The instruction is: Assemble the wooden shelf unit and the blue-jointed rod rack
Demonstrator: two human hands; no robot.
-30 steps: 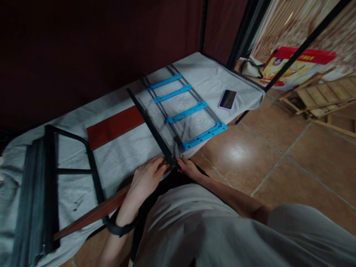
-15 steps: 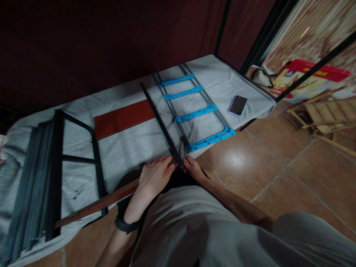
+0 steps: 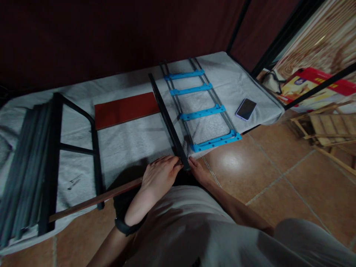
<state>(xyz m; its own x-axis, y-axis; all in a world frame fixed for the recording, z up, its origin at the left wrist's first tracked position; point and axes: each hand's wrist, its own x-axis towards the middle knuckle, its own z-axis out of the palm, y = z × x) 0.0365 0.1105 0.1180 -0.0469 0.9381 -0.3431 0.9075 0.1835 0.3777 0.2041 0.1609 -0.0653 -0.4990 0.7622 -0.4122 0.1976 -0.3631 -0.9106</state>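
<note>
The long, straight black bar (image 3: 168, 120) looks like metal, smooth and rather matt. The narrow reddish-brown board (image 3: 96, 201) and the wide, flat red-brown board (image 3: 126, 110) appear to be of wood, with smooth surfaces. The bright blue, perforated crosspieces (image 3: 202, 112) seem of matt plastic. The light grey, wrinkled cover (image 3: 133, 139) is of soft cloth. The rectangular phone (image 3: 246, 109) has a glossy black screen, and the square brown floor tiles (image 3: 261, 170) shine slightly.

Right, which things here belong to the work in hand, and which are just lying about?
In the work:
- board, at the left hand
- black bar, near end between left and right hand
- probably: black frame, red panel

Seemingly lying about:
- phone
- box
- slatted wood
</note>
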